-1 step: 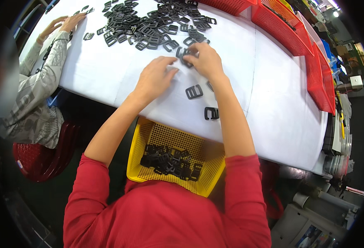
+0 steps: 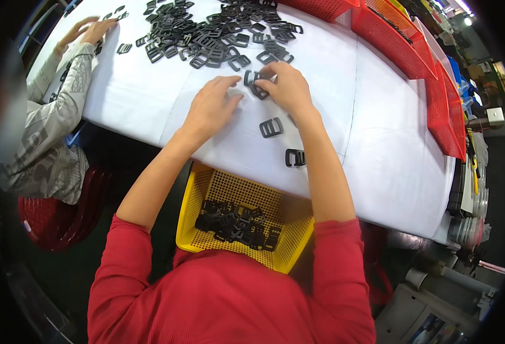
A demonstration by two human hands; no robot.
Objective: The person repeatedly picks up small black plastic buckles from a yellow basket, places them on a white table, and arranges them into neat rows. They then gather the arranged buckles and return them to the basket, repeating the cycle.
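My right hand (image 2: 289,90) has its thumb and fingers closed on a black plastic slide buckle (image 2: 258,90), low over the white table. Part of that buckle is hidden by the fingers, and another black piece seems to overlap it. Just left of it, my left hand (image 2: 211,106) is open, thumb and fingers apart, holding nothing. A loose buckle (image 2: 271,128) lies nearer me, and a second one (image 2: 294,157) is partly covered by my right forearm. Beyond both hands spreads a large heap of similar black buckles (image 2: 206,37).
Below the table edge sits a yellow perforated basket (image 2: 186,209) with black pieces inside. Red baskets (image 2: 404,54) line the far right of the table (image 2: 390,166). At left, another person's hands (image 2: 89,31) reach near a few buckles; a red stool (image 2: 54,221) stands there.
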